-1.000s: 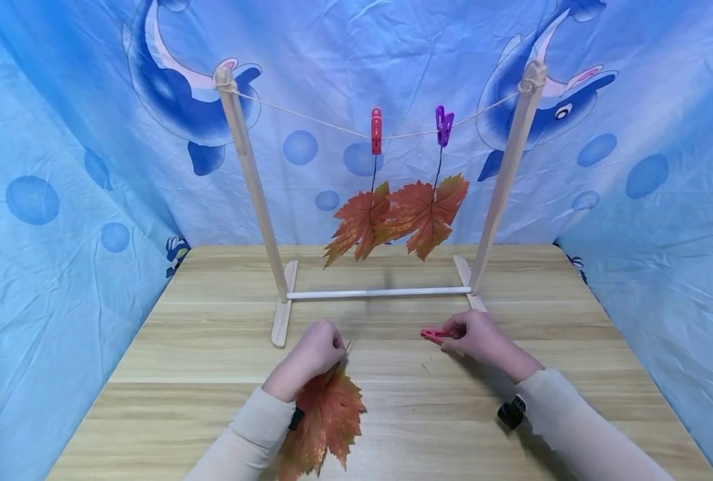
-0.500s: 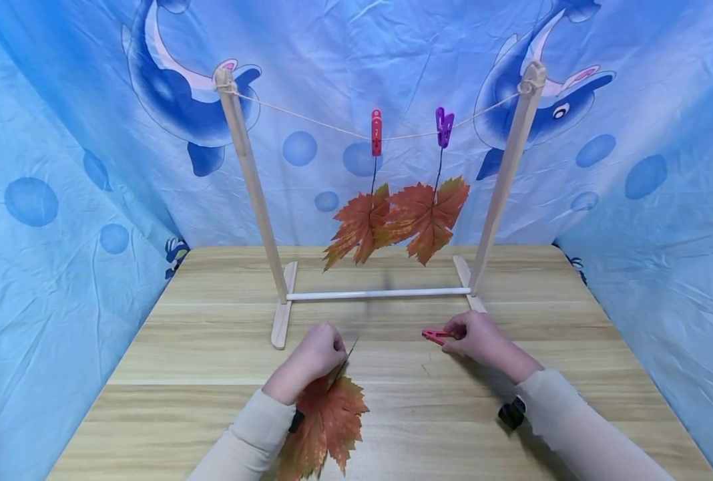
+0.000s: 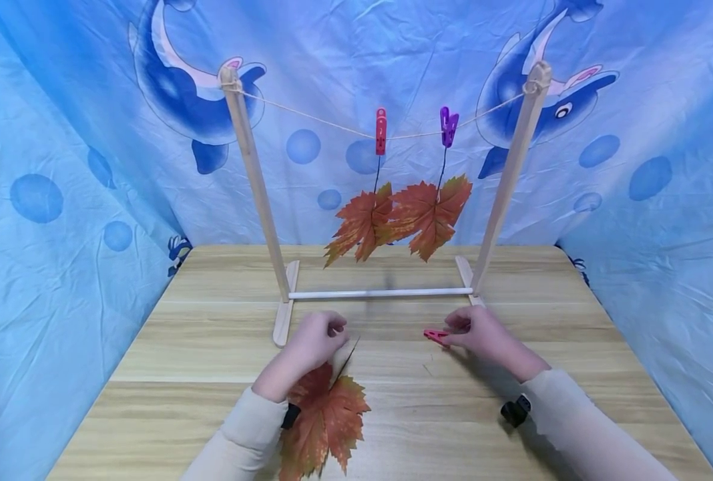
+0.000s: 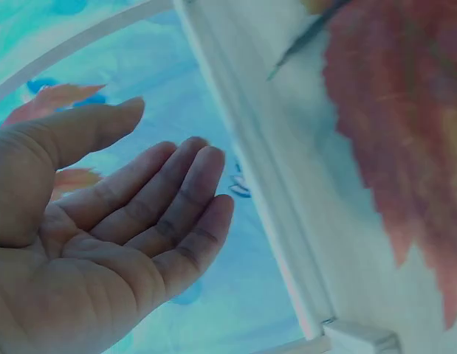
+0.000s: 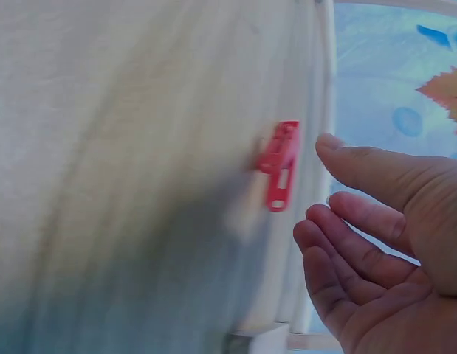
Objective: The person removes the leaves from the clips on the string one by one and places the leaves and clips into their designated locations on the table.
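My left hand (image 3: 310, 344) hovers just beyond an orange-red artificial maple leaf (image 3: 332, 417) that lies on the table with its dark stem pointing away. In the left wrist view the palm shows, fingers loosely bent and thumb apart, holding nothing. Over on the right, my right hand (image 3: 487, 342) is beside a red clothespin (image 3: 434, 336) lying on the tabletop. The right wrist view has a gap between that clothespin (image 5: 281, 166) and the relaxed fingers. Another red clothespin (image 3: 381, 132) and a purple clothespin (image 3: 448, 127) each hold a leaf by its stem on the string.
A wooden stand has a left post (image 3: 254, 180), a right post (image 3: 513, 174), and a white bar (image 3: 380, 293) low between them. A thin string (image 3: 314, 118) sags across the top. Two leaves (image 3: 433, 217) hang overlapping above the bar. Blue dolphin-print cloth (image 3: 332, 60) surrounds the table (image 3: 212, 347).
My left hand has let go of the leaf's stem and moved slightly away from it. My right fingers have loosened off the red clothespin, which stays on the table.
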Motion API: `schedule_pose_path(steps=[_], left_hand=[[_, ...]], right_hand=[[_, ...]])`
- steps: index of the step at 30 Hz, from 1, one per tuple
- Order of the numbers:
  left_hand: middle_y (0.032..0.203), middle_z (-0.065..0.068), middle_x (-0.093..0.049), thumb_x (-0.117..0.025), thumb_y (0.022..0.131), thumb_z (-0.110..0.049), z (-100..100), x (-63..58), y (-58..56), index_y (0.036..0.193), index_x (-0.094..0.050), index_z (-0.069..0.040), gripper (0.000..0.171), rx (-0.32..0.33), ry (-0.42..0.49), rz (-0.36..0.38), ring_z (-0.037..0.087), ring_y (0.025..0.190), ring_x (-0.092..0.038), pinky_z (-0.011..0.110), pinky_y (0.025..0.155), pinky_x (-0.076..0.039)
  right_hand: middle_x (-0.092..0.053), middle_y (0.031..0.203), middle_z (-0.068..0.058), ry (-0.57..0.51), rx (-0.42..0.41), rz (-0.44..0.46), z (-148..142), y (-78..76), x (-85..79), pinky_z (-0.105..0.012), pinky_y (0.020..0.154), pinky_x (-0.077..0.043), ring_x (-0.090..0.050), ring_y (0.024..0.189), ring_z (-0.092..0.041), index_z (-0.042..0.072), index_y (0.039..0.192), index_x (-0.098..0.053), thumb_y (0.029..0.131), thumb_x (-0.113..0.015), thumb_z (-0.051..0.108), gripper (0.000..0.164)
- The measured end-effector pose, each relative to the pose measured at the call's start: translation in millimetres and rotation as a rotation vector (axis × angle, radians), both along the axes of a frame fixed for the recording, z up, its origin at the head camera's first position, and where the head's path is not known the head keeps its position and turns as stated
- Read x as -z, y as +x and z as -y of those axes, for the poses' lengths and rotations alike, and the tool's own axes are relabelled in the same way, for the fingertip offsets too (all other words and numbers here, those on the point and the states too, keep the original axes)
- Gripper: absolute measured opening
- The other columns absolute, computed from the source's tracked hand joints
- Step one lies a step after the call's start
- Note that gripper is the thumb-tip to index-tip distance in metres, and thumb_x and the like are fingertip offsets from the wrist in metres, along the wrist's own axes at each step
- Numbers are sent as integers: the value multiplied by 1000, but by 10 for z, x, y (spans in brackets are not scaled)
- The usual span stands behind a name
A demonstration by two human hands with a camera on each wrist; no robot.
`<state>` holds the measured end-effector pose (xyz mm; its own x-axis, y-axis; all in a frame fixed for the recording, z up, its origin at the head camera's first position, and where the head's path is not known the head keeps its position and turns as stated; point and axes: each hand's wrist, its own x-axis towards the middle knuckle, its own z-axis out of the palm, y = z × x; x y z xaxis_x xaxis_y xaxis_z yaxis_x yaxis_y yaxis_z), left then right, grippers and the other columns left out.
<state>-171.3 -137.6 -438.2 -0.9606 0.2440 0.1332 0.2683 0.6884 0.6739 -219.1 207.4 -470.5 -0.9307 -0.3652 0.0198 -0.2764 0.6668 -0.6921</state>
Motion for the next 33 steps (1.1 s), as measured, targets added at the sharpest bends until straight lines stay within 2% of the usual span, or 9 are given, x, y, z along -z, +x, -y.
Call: schedule_pose_path(steps=[3,6,13,21,27,33], left_hand=[[94,11,-72,-73,89,-1,34,-118,6,105,-73,6,17,-37,61,-27,25,86,-68,39,75,-56],[97,11,-73,-75,90,-4,89,-255,10,107,-74,4,19,-73,114,-57,24,88,-68,40,76,-56],[102,12,-73,-71,93,-7,195,-591,-10,115,-73,4,25,-133,256,-106,23,91,-69,39,78,-57],[101,11,-74,-76,94,-18,227,-936,-49,117,-72,3,32,-181,323,-214,22,90,-69,38,80,-56],[110,13,-72,-76,94,-26,217,-1153,-58,124,-70,1,41,-192,349,-272,22,96,-67,40,86,-53],[108,11,-72,-77,94,-28,171,-1343,-107,122,-71,1,40,-186,327,-348,22,96,-67,41,90,-53]], right_hand=[[-72,104,-16,-28,11,-35,4,17,-114,-46,84,-55,-68,96,-30,-5,111,-73,86,-84,11,32],[-72,107,-17,-52,18,-76,22,51,-252,-47,84,-55,-68,98,-32,-4,112,-74,87,-82,11,31],[-74,105,-7,-121,10,-174,129,167,-662,-46,85,-55,-69,98,-28,3,111,-76,87,-83,15,27],[-73,108,1,-163,5,-257,240,245,-1195,-36,78,-57,-68,97,-17,11,114,-77,88,-83,23,29],[-73,109,-1,-196,-20,-321,300,258,-1510,-44,83,-56,-67,99,-21,9,114,-77,89,-82,21,27],[-73,111,-5,-208,-40,-376,386,245,-1798,-44,89,-54,-67,102,-21,10,114,-77,89,-82,18,27]])
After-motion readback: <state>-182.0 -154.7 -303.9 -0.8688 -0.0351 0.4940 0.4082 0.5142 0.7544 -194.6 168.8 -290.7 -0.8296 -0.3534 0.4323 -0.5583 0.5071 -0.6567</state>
